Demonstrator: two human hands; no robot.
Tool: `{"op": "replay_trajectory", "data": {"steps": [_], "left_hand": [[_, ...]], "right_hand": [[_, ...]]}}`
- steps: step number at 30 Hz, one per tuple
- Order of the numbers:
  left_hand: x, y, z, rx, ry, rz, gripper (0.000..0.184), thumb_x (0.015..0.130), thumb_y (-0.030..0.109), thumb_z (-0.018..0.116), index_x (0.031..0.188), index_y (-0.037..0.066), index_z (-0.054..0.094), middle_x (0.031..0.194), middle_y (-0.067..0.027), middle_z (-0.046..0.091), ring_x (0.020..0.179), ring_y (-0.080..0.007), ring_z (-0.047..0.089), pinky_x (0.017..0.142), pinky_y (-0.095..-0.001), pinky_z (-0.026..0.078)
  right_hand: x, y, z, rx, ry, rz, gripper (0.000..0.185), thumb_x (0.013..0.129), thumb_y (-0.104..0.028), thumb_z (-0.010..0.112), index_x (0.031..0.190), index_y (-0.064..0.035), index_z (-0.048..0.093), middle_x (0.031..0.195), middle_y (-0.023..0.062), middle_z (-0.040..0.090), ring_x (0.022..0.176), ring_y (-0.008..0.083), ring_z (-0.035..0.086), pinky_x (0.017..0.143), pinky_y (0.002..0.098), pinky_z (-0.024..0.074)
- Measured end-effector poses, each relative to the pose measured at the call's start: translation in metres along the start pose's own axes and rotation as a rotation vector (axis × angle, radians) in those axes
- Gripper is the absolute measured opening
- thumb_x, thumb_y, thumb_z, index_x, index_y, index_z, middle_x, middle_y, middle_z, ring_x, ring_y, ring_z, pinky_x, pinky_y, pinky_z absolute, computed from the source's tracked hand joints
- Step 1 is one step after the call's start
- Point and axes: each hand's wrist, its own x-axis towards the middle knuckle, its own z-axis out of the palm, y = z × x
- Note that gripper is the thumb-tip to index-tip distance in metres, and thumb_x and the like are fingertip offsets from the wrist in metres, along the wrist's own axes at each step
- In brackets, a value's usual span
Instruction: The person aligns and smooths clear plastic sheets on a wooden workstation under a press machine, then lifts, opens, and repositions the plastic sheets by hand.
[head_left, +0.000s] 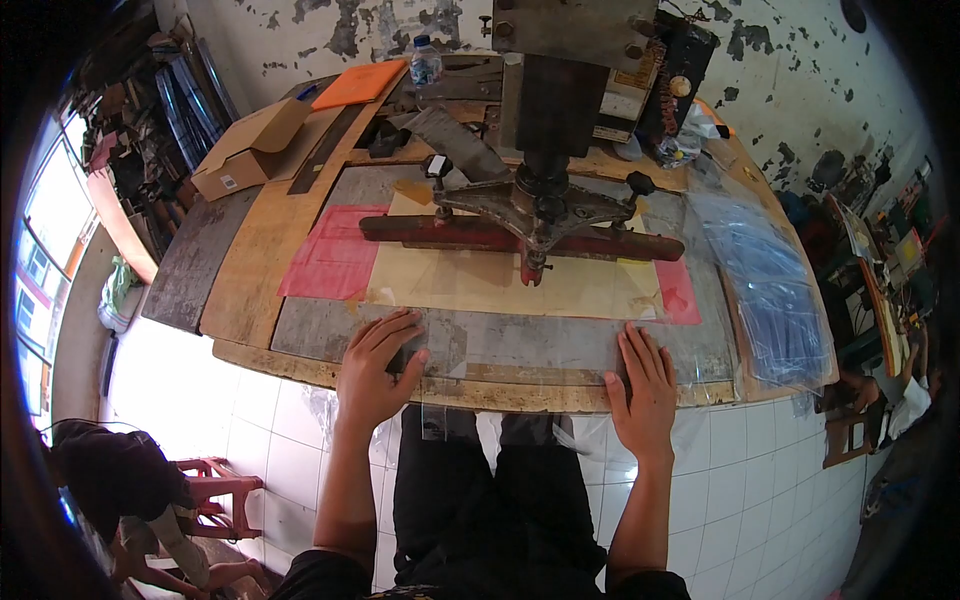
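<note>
My left hand lies palm down near the front edge of the worktable, its fingers spread on a clear plastic sheet. To the right, my right hand rests flat on the same clear sheet, thumb apart from the fingers. Just beyond both hands is a cream board with red sheets showing at its sides. Over the board stands a press head with a long dark red bar beneath it. Whether the bar touches the board I cannot tell.
A stack of clear plastic sheets lies on the right. Behind left are a cardboard box, an orange folder and a water bottle. A person is low at left by a red stool.
</note>
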Motion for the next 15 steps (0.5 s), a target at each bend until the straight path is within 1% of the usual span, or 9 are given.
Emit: {"op": "replay_trajectory", "data": {"steps": [15], "left_hand": [[0.0001, -0.0003, 0.0001, 0.001, -0.004, -0.016, 0.027, 0.092, 0.017, 0.073, 0.115, 0.004, 0.076, 0.136, -0.0109, 0.073, 0.136, -0.0314, 0.064, 0.117, -0.0488, 0.045]], "right_hand": [[0.0006, -0.0011, -0.0016, -0.009, -0.005, 0.004, 0.056, 0.107, -0.037, 0.057, 0.154, -0.0055, 0.056, 0.163, 0.0110, 0.052, 0.154, 0.0323, 0.044, 0.129, 0.0552, 0.0262]]}}
